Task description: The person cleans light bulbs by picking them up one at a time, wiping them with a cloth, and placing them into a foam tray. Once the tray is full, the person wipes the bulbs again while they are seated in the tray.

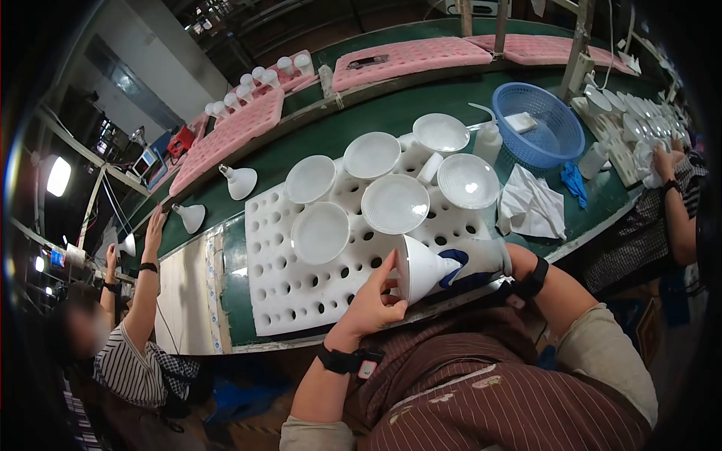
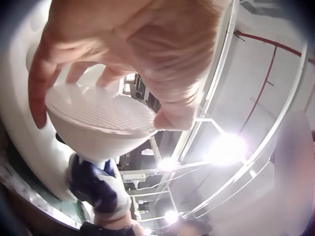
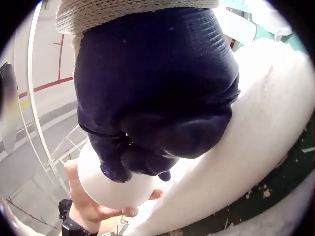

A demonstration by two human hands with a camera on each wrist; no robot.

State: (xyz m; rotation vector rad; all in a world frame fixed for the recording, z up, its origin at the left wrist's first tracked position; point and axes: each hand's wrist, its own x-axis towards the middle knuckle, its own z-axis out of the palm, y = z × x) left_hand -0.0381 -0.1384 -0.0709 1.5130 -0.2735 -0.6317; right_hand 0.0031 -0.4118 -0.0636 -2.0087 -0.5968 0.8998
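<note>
A white reflector lamp bulb is held tilted on its side over the front edge of a white foam board with holes. My bare left hand spans the bulb's wide face, thumb and fingers at opposite sides of its rim. In the left wrist view the textured lens shows beneath that palm. A dark blue and white glove covers my right hand, whose curled fingers grip the bulb's narrow neck and hide the base. In the right wrist view the gloved fingers overlap the white shell. Several similar bulbs stand lens-up in the board.
Behind the board are a blue basket, a squeeze bottle and a white cloth. Pink foam trays line the back. Two loose bulbs lie left. Other people work at both sides.
</note>
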